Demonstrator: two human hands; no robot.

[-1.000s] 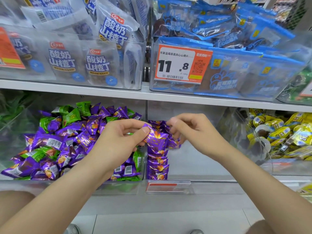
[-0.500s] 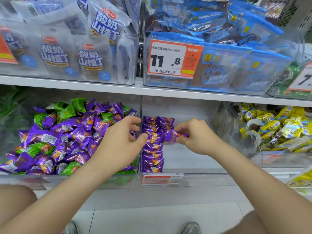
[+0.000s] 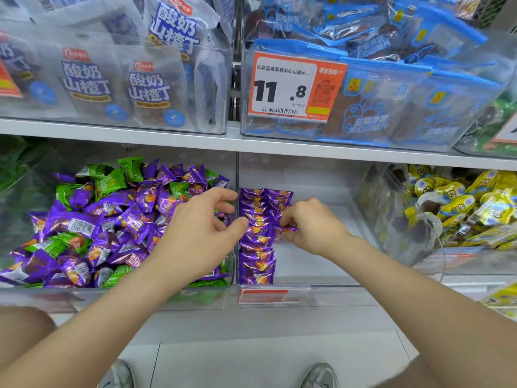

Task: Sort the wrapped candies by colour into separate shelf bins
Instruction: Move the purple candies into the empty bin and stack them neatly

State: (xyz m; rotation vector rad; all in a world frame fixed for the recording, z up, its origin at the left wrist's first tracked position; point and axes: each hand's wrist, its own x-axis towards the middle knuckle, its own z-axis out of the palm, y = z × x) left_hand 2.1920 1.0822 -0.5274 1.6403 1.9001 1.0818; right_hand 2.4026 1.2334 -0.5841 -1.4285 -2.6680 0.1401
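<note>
A clear left bin (image 3: 117, 296) holds a heap of mixed purple candies (image 3: 84, 225) and green candies (image 3: 112, 180). In the clear middle bin (image 3: 321, 264), a neat row of purple candies (image 3: 256, 259) runs along the left wall. My right hand (image 3: 310, 225) pinches one purple candy (image 3: 288, 229) just right of that row, low in the bin. My left hand (image 3: 201, 231) hovers at the divider between the two bins, fingers loosely curled and holding nothing, thumb touching the row's left edge.
A bin of yellow wrapped sweets (image 3: 458, 208) stands to the right. Above the shelf board (image 3: 251, 144) are bins of white snack bags (image 3: 151, 85) and blue packets (image 3: 391, 88) with an orange price tag (image 3: 296, 88). My shoes (image 3: 321, 376) show on the floor.
The right hand took the purple candy from between both hands and carried it down into the middle bin beside the row. The left hand let go and moved back toward the divider.
</note>
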